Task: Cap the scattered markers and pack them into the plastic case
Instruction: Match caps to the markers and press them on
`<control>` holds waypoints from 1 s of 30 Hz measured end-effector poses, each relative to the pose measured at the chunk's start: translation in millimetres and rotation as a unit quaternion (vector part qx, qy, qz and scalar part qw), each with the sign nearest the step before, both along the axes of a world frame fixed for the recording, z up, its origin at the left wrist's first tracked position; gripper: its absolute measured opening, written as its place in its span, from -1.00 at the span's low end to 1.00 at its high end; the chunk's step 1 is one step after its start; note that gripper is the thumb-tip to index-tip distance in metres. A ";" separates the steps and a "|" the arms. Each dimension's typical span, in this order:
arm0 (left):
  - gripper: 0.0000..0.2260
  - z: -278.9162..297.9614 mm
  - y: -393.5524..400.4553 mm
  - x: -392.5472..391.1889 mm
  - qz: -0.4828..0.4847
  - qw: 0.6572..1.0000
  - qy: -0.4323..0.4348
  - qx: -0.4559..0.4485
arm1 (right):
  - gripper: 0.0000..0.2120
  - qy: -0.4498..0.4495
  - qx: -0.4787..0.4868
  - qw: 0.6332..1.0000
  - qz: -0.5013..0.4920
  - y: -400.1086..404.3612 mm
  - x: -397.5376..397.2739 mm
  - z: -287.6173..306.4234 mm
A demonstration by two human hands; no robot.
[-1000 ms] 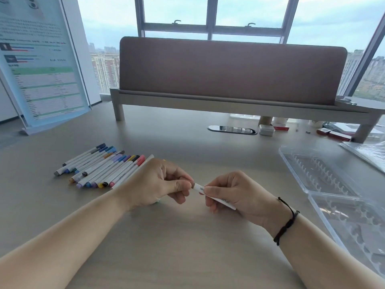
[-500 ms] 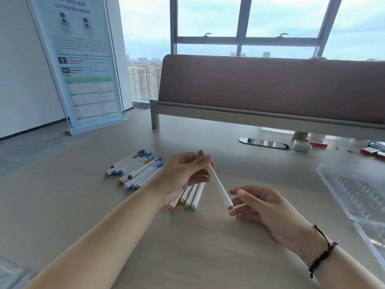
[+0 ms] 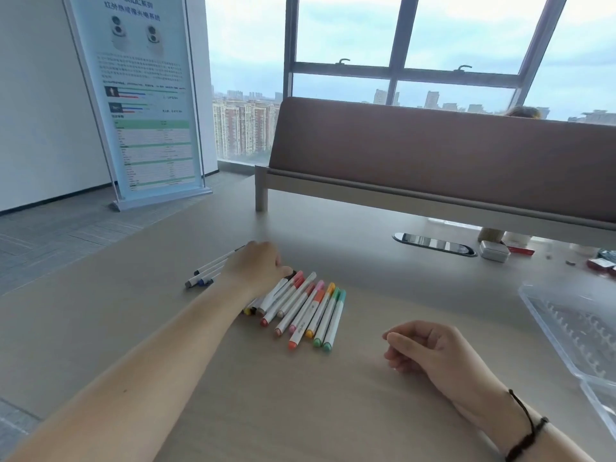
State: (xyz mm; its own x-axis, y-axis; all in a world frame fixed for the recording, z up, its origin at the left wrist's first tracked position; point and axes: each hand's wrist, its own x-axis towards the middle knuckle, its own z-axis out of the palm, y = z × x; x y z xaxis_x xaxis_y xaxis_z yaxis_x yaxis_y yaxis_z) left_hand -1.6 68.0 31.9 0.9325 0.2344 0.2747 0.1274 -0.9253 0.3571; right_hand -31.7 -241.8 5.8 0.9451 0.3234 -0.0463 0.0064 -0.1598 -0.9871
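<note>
Several capped markers with white barrels and coloured caps lie side by side in a slanted row on the table. More markers with dark and blue caps lie further left. My left hand rests palm down on the far end of the row, thumb beside a dark-capped marker; its fingers are hidden, so any grip is unclear. My right hand lies on the table right of the row, loosely curled and holding nothing. The clear plastic case lies open at the right edge, its ribbed slots showing.
A brown desk divider on a raised shelf crosses the back of the table. A cable port, a small white box and red items sit beneath it. A poster stand is on the floor to the left.
My left hand has carried the dark-capped marker down to the row and now rests on the markers. My right hand has let go and settled on the table. The view turned left.
</note>
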 end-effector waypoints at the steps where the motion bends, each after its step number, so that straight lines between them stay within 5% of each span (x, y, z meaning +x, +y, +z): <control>1: -0.67 -1.7 -1.2 -0.2 0.007 1.000 -0.001 0.022 | -0.91 -0.003 -0.006 1.000 -0.006 1.6 -0.1 0.0; 5: -0.66 -12.9 -2.9 -2.2 0.014 0.994 -0.023 0.107 | -0.90 -0.010 -0.032 0.999 -0.028 5.3 2.1 -1.7; 19: -0.53 -27.1 14.4 5.8 -0.019 0.989 -0.072 0.129 | -0.74 -0.092 -0.245 0.963 -0.068 44.2 13.4 -6.3; 30: -0.52 -21.5 -0.7 15.5 -0.025 0.980 -0.049 0.192 | -0.83 -0.061 -0.253 0.965 -0.034 45.3 13.0 1.3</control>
